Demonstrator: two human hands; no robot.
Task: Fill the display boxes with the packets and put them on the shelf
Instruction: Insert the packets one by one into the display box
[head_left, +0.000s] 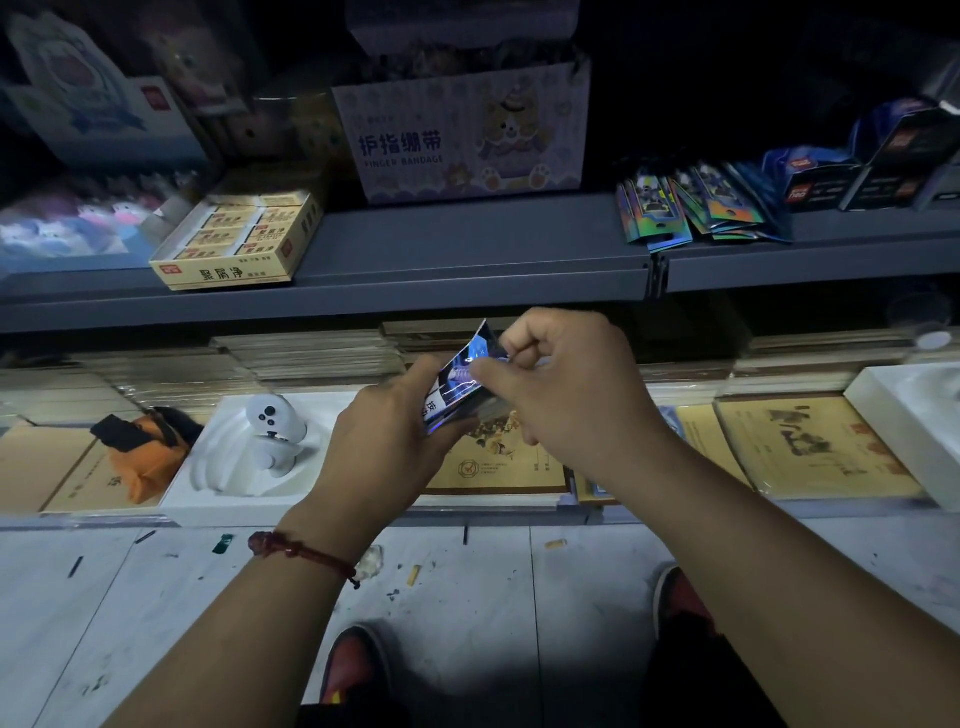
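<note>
Packets (460, 382): glossy blue holographic stack, tilted, gripped by left hand (384, 441); right hand (561, 384) pinching top one.

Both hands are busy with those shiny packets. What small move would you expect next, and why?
Probably lift the held packets up and right toward the dark display boxes on the shelf. The left hand grips them from below and the right hand pinches their top, so they seem gathered; similar loose packets lie beside those boxes.
</note>
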